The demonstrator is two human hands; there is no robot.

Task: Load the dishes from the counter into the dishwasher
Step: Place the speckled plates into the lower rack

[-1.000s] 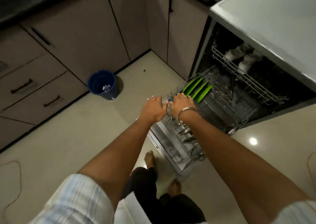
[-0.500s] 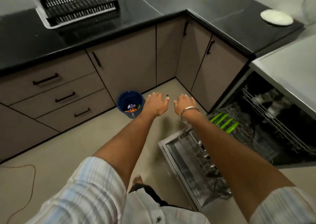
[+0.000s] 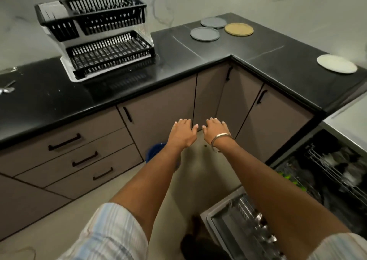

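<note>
My left hand (image 3: 181,131) and my right hand (image 3: 214,129) reach forward side by side, palms down, fingers straight, holding nothing, in front of the corner cabinets. On the black counter (image 3: 198,49) lie two grey plates (image 3: 205,34) (image 3: 213,22), a tan plate (image 3: 239,29) and a white plate (image 3: 336,63) at the far right. The open dishwasher (image 3: 327,180) is at the lower right, its racks pulled out, with green plates (image 3: 288,177) partly hidden by my right arm.
A black two-tier dish rack (image 3: 97,33) stands on the counter at the left. A blue bin (image 3: 156,150) sits on the floor behind my left forearm. Drawers and cabinet doors run below the counter. The dishwasher door (image 3: 228,226) lies open by my feet.
Both hands have lifted off the lower dishwasher rack and risen toward the counter. My view has tilted up, bringing the counter, plates and dish rack into sight.
</note>
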